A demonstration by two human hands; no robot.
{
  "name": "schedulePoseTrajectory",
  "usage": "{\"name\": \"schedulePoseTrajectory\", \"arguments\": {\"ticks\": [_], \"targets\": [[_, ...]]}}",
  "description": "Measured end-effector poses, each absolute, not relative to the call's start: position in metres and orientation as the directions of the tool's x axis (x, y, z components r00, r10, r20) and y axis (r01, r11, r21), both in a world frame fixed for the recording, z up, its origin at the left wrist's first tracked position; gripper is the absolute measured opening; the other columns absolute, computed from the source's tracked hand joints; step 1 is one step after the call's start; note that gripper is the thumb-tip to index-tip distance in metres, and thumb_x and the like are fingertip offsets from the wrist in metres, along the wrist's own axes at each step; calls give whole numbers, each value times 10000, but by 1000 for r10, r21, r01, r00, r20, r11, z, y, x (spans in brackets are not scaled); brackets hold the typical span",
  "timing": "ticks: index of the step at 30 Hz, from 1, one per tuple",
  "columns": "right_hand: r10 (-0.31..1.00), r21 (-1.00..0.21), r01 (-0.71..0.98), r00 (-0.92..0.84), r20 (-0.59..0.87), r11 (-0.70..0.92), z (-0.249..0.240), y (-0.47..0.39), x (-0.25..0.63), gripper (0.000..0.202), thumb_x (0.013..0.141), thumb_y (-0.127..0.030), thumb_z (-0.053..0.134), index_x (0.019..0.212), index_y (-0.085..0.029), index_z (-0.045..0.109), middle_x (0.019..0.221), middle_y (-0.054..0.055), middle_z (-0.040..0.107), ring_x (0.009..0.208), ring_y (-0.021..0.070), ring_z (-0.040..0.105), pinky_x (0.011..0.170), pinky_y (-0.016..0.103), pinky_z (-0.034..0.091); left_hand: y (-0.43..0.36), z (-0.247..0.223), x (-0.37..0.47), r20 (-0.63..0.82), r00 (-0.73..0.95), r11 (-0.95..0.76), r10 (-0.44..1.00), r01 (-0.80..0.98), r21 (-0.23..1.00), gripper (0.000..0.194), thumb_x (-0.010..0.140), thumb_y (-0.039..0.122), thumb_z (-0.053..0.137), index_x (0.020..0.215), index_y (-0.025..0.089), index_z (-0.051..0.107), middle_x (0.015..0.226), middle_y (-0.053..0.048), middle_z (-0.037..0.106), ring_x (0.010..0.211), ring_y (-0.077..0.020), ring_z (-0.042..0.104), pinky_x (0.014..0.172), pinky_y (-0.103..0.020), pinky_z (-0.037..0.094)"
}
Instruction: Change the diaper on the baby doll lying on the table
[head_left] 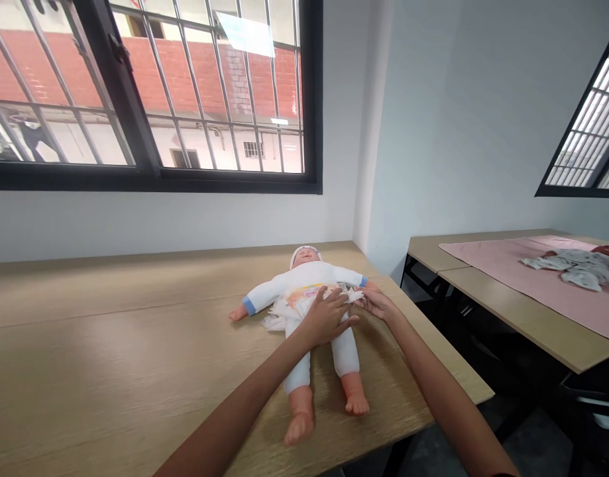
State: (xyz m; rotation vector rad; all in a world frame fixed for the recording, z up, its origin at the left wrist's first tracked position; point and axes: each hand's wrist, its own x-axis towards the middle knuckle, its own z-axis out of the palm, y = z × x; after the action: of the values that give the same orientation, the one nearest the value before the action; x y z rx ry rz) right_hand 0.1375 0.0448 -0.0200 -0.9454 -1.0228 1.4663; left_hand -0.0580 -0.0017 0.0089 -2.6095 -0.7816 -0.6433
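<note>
This looks like a training room for infant care, plain and institutional rather than a home. A baby doll [307, 311] in a white suit lies on its back on a long wooden table [110, 344], the landmark here. Directly behind the table, bare pale walls meet in a corner, and above its far edge runs a black-framed window [150, 93] with metal bars, looking onto a red-brick building. To the right of the table, across a narrow gap, stands a second table [513, 298] of the same make, covered with a pink cloth [527, 271] on which another doll [577, 265] in patterned clothing lies. Beyond that one, further right, sits another barred window [590, 132].
</note>
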Motion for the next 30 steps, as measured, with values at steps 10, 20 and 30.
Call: {"name": "schedulePoseTrajectory", "arguments": {"ticks": [10, 20, 30], "targets": [[990, -980, -187, -135, -38, -63, -3, 33, 159, 314, 619, -335, 817, 777, -175, 599, 693, -16, 595, 585, 80, 538, 561, 202, 450, -3, 12, -57, 517, 702, -752, 490, 640, -157, 480, 916, 530, 391, 1192, 170, 549, 1141, -102, 644, 1186, -242, 489, 1077, -481, 229], [905, -938, -120, -249, 345, 325, 8, 23, 139, 317, 686, -373, 771, 868, -196, 581, 673, -57, 511, 662, 92, 500, 696, 233, 397, -2, 12, -55, 491, 708, -743, 508, 648, -165, 563, 907, 595, 351, 1203, 162, 557, 1252, -112, 608, 1207, -249, 483, 1061, -478, 267], [938, -935, -203, -134, 320, 290, 7, 21, 123, 339, 625, -398, 789, 819, -209, 583, 675, -46, 558, 690, 111, 534, 742, 247, 422, -1, 7, -50, 553, 679, -713, 483, 671, -202, 545, 904, 579, 369, 1193, 155, 556, 1292, -129, 579, 1236, -265, 464, 1027, -474, 310]]}}
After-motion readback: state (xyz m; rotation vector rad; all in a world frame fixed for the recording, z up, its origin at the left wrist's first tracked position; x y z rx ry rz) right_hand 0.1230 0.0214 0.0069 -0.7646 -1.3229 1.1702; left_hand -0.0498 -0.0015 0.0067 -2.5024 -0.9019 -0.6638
